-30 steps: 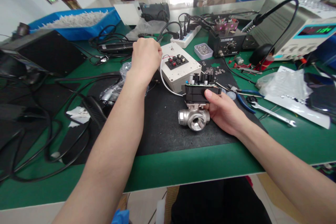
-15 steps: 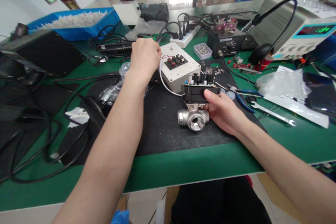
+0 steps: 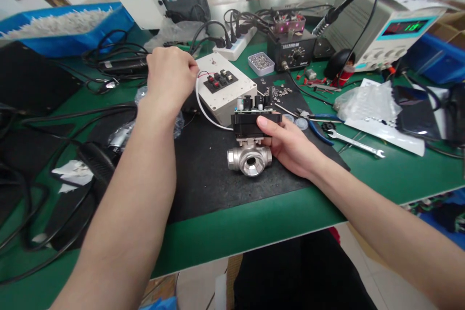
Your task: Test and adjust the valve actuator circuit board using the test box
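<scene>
My right hand [image 3: 286,143] grips the black housing [image 3: 250,125] of a motorised valve, thumb on its front. A circuit board with black and white parts shows on top; the steel valve body [image 3: 251,160] hangs below, its round port facing me. A white cable [image 3: 207,114] runs from the housing's left side up to my left hand [image 3: 172,75]. That hand is closed at the left edge of a beige control box [image 3: 227,80] with red and black terminals. Its fingertips pinch the cable's end, partly hidden behind the hand.
Pliers [image 3: 317,128] and a wrench [image 3: 358,144] lie right of the black mat [image 3: 218,179]. Behind are a tray of screws [image 3: 261,62], a power strip [image 3: 236,46] and a power supply [image 3: 378,34]. Black cables [image 3: 29,184] sprawl on the left.
The whole view has shifted, so the bench and both hands appear further left. The grip on the valve housing and the left hand's place by the control box look much the same.
</scene>
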Action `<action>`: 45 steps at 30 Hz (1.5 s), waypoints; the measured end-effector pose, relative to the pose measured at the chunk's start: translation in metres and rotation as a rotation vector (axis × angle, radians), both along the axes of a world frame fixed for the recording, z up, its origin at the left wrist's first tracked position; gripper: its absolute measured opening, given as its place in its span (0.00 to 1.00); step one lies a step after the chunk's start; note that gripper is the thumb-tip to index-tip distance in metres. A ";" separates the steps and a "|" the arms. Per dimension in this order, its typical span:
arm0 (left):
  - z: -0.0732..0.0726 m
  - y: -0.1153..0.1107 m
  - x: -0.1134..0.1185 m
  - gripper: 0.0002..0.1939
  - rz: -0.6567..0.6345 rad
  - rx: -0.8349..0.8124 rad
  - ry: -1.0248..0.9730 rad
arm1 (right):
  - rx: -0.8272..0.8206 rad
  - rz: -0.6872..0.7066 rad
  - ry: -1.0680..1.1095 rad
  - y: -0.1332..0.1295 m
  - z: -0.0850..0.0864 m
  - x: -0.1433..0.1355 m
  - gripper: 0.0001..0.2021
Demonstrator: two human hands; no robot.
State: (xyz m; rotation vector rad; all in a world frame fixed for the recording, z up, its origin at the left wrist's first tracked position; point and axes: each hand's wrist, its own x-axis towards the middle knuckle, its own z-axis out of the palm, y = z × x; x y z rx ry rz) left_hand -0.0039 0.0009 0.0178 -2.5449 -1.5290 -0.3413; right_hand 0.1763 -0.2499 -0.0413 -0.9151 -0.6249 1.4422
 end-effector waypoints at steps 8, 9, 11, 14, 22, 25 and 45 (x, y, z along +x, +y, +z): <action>0.001 0.000 0.002 0.30 0.016 -0.001 -0.018 | -0.001 0.035 0.019 -0.005 0.001 0.004 0.50; 0.001 0.000 0.002 0.29 0.005 0.001 -0.025 | 0.009 0.043 0.011 -0.007 0.002 0.005 0.49; 0.002 0.002 0.002 0.27 -0.023 -0.003 -0.044 | 0.050 0.056 -0.011 -0.011 0.004 0.008 0.45; 0.001 0.004 0.000 0.24 -0.025 -0.013 -0.076 | 0.119 0.102 -0.059 -0.018 0.007 0.013 0.44; 0.017 -0.006 -0.003 0.23 -0.086 -0.042 -0.263 | 0.177 0.261 -0.307 -0.037 0.019 0.025 0.57; 0.034 -0.023 0.000 0.21 -0.134 -0.039 -0.412 | 0.170 0.299 -0.371 -0.040 0.024 0.029 0.59; 0.035 -0.134 -0.026 0.14 -0.918 -0.952 -1.021 | 0.425 -0.506 -1.578 -0.082 0.085 -0.043 0.13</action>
